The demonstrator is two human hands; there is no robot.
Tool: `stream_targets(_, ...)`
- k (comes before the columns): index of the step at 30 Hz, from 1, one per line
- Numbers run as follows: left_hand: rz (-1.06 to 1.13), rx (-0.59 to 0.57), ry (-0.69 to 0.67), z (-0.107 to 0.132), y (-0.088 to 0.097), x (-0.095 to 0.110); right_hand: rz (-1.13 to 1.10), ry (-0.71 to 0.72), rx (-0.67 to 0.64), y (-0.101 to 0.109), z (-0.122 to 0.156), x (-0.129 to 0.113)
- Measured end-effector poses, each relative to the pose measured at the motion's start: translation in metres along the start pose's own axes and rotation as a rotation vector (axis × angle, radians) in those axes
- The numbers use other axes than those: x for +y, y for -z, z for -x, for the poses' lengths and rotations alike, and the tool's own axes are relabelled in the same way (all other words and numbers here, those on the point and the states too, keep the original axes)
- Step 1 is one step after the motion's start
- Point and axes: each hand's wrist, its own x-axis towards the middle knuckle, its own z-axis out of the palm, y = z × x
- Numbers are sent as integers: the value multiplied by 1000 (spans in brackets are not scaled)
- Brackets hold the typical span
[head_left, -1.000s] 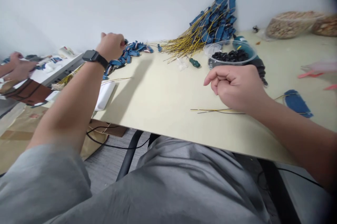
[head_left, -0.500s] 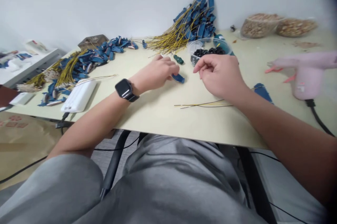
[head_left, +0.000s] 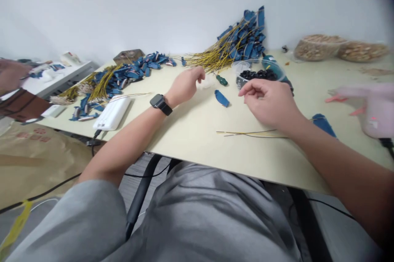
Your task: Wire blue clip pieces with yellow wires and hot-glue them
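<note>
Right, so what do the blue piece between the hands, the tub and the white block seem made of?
Blue piece: matte, perhaps fabric or painted wood; no strong shine, so the look leaves it open. Tub: likely clear plastic, glossy; black bits show through its wall. White block: probably hard plastic, smooth, with even faces and rounded edges.

on the table (head_left: 184, 141), fabric piece (head_left: 222, 98) between left hand (head_left: 186, 85) and right hand (head_left: 271, 103), glue gun (head_left: 377, 108) far right

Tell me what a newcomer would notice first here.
Probably the blue heap at the back, against the wall, with yellow wires fanning out leftward. Next, likely the blurred pink glue gun at far right, and the lone blue piece lying mid-table.
</note>
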Motion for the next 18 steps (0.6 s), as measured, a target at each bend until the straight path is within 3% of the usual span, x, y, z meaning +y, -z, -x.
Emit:
stream_targets(2,-5,-36,-81,0,-3,1,-1,-20,10,-2,1,-1)
stream_targets(6,-146,-145,-16,3,-6,8,-14,8,22,-3,4,-10)
stream_targets(9,-214,-170,-31,5,-9,18,-11,159,-10,-4,8,-19)
stream_targets(13,-313,-256,-5,1,-11,34,124,497,27,-11,16,-30)
stream_targets(16,-311,-334,16,0,-20,44,250,539,-58,-21,25,-36)
stream_targets(18,-206,-262,12,7,-34,54,293,563,-122,-28,30,-39)
